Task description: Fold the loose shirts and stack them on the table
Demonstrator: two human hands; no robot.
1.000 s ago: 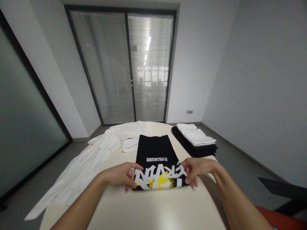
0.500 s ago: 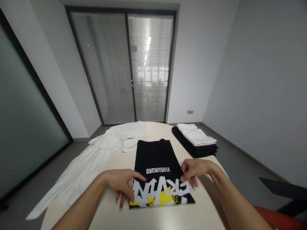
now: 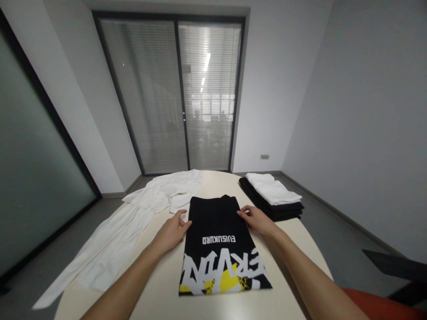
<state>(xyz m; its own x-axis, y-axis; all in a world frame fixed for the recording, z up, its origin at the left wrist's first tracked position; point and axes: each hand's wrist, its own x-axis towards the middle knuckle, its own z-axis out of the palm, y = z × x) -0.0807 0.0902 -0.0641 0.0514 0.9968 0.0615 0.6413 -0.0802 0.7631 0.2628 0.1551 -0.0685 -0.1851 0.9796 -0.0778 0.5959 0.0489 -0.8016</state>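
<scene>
At blk garment [image 3: 213, 218] edges, both hands [image 3: 171, 232] [image 3: 256, 219]

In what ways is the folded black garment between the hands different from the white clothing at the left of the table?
The black garment bears white lettering and yellow print; the white clothing shows none. The black garment is folded into a neat, flat shape; the white clothing is spread loosely, with wrinkles. Both lie on the table.

Both hands [image 3: 169, 232] bare; forearms [image 3: 305, 273] slender, uncovered (at least as far as view reaches).
</scene>
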